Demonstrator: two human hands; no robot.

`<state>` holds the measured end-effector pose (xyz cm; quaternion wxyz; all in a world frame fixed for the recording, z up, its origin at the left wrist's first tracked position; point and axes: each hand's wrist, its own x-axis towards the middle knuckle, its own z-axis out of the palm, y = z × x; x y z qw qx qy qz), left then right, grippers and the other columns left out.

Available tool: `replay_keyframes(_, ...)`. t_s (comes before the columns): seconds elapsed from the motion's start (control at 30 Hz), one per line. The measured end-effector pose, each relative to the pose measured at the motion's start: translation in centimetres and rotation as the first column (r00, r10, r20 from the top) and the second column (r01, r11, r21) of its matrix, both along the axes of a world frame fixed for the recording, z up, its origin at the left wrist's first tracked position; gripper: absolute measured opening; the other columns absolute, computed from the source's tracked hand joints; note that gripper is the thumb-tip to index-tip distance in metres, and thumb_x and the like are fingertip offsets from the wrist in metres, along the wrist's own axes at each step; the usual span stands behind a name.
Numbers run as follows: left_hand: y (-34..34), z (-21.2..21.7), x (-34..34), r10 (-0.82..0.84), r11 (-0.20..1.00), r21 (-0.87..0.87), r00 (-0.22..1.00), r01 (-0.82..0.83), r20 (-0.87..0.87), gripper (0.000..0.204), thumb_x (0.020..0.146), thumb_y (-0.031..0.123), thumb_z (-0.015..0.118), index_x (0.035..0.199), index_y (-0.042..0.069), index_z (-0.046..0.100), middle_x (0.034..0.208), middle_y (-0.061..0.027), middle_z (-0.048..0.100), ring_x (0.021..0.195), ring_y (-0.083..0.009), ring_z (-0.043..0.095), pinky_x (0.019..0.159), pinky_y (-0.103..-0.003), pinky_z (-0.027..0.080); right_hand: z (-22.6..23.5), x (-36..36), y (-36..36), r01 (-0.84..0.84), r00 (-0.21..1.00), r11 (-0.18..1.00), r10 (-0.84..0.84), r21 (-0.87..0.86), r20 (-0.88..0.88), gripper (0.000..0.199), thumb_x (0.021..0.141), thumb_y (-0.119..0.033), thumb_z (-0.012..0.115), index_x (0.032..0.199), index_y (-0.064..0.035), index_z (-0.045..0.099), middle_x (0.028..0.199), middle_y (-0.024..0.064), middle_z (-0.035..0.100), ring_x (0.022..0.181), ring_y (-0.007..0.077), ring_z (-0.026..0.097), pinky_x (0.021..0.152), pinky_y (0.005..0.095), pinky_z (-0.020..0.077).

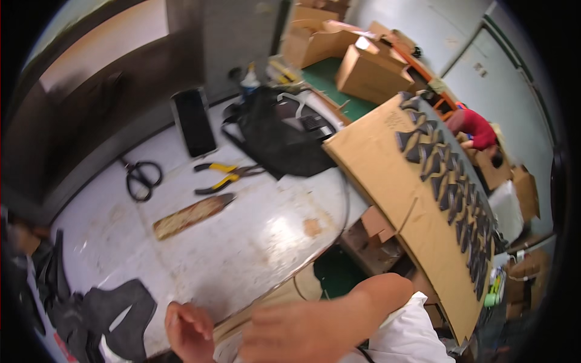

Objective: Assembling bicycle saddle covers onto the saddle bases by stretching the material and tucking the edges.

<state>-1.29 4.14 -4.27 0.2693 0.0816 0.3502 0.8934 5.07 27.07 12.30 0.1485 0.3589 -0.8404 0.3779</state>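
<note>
Hands met at the bottom edge, over the near rim of the white desk (254, 242). The left hand (189, 331) lay curled, fingers bent down onto the desk edge, its grip closed loosely; what it pinched, if anything, could not be told. The right hand (302, 333) was blurred, just beside the left, fingers folded toward a pale strip (266, 302) along the desk edge that ran under both hands; whether its grip held that strip could not be told. A white sleeve (405, 330) showed behind the right forearm.

Just left of the left hand lay a dark cut piece (121, 314), with more dark scraps (54, 284) heaped at the desk's left end, near but apart from the fingers.

Farther up the desk lay a worn wooden slat (192, 216), and beyond it yellow-handled pliers (221, 176) and black scissors (142, 178), all well apart from the hands. Behind those stood a black phone (193, 121) and a black bag (278, 136).

To the right, a long cardboard sheet (387, 175) leaned off the desk corner, carrying rows of dark pieces (451, 181) along its far side. Cardboard boxes (363, 60) were stacked at the back, and a person in red (478, 128) bent down beyond the sheet.
</note>
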Motion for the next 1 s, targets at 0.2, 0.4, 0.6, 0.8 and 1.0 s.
replay_keyframes(0.2, -0.7, 1.4, -1.1, -0.098, 0.991, 0.094, 0.994, 0.093, 0.049, 0.025, 0.099, 0.027, 0.053, 0.097, 0.002, 0.054, 0.081, -0.0092, 0.055, 0.068, -0.0183, 0.053, 0.061, -0.029, 0.047, -11.5, 2.6, 21.0, 0.810, 0.268, -0.067, -0.842, -0.583, 0.469, 0.037, 0.092, -0.010, 0.061, 0.125, 0.0016, 0.050, 0.109, 0.0112, 0.059, 0.093, 0.0212, 0.063, 0.082, 0.0362, 0.0523)
replay_keyframes(0.4, 0.3, 2.4, -1.7, -0.081, 0.990, 0.126, 0.988, 0.064, 0.130, 0.025, 0.102, 0.023, 0.047, 0.095, 0.000, 0.056, 0.076, -0.0092, 0.052, 0.062, -0.0171, 0.046, 0.055, -0.027, 0.042, -14.8, 14.1, 39.0, 0.415, 0.355, -0.746, -0.394, -0.520, 0.848, 0.020, 0.094, -0.022, 0.062, 0.092, -0.0031, 0.056, 0.077, 0.0060, 0.059, 0.069, 0.0210, 0.063, 0.062, 0.0346, 0.0526)
replay_keyframes(0.6, 0.8, 2.1, -2.5, -0.071, 0.989, 0.135, 0.994, 0.060, 0.078, 0.026, 0.102, 0.024, 0.046, 0.097, 0.000, 0.057, 0.077, -0.0096, 0.053, 0.062, -0.0174, 0.046, 0.055, -0.028, 0.042, -13.9, 11.7, 42.5, 0.256, 0.469, -0.819, -0.359, -0.513, 0.807, 0.045, 0.094, -0.032, 0.059, 0.059, -0.0111, 0.040, 0.049, -0.0008, 0.040, 0.043, 0.0144, 0.040, 0.044, 0.0279, 0.0340)
replay_keyframes(0.8, 1.0, 1.7, -2.3, -0.085, 0.978, 0.194, 0.995, 0.075, 0.046, 0.024, 0.102, 0.021, 0.047, 0.099, -0.001, 0.057, 0.080, -0.0105, 0.056, 0.065, -0.0180, 0.049, 0.057, -0.028, 0.043, -7.2, 9.1, 38.8, 0.542, 0.137, -0.261, -0.911, -0.799, 0.390, 0.027, 0.088, -0.017, 0.060, 0.070, -0.0125, 0.041, 0.048, -0.0043, 0.034, 0.037, 0.0084, 0.032, 0.036, 0.0268, 0.0251)
replay_keyframes(1.0, 0.3, 0.4, -2.3, -0.066, 0.990, 0.121, 0.997, 0.071, -0.050, 0.023, 0.100, 0.020, 0.051, 0.106, -0.001, 0.057, 0.086, -0.0131, 0.060, 0.069, -0.0202, 0.056, 0.060, -0.030, 0.048, -4.6, 3.7, 18.5, 0.971, 0.129, 0.184, -0.940, -0.152, -0.314, 0.020, 0.082, -0.009, 0.067, 0.098, 0.0029, 0.061, 0.066, 0.0068, 0.055, 0.050, 0.0184, 0.050, 0.048, 0.0291, 0.0384)
